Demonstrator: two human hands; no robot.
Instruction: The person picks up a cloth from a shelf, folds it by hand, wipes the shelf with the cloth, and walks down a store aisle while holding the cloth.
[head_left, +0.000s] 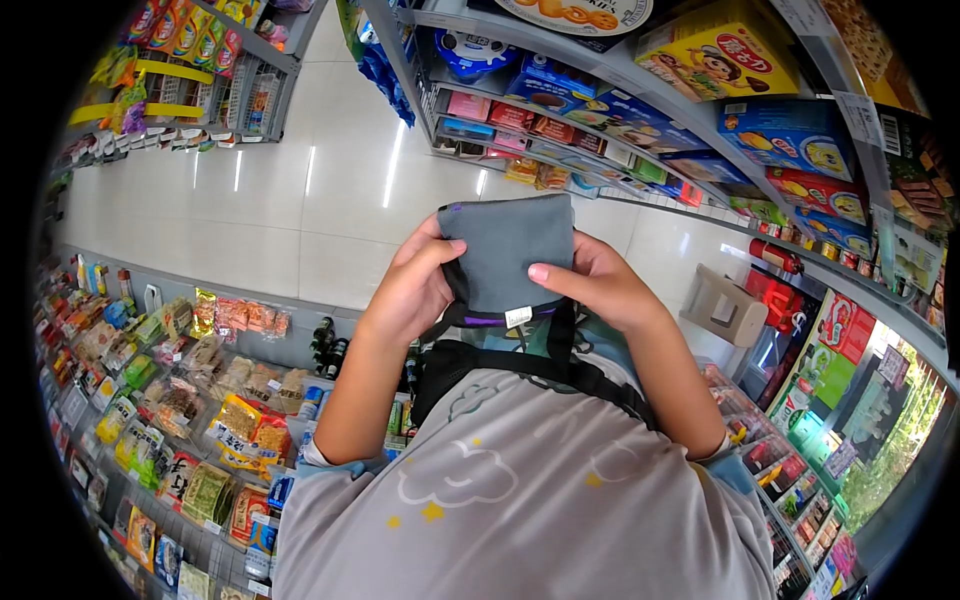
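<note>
A squarish grey folded cloth (515, 250) with dark edges is held up in front of my chest. At its lower edge show a strip of purple trim and a small white tag (518, 317). My left hand (425, 270) grips the left side, thumb on the near face and fingers behind. On the right side my right hand (590, 280) pinches the cloth, its thumb lying flat across the front. The fingers behind the cloth are mostly hidden. Just below, a black strap (560, 368) crosses my light grey shirt, which has cloud prints.
Shelves of boxed biscuits (790, 135) stand ahead to the right. Bagged snacks (250, 430) fill a low shelf to my left. A candy rack (190, 60) is at the upper left. Tiled floor (240, 220) runs between them. A beige box-like object (722, 305) is at the right.
</note>
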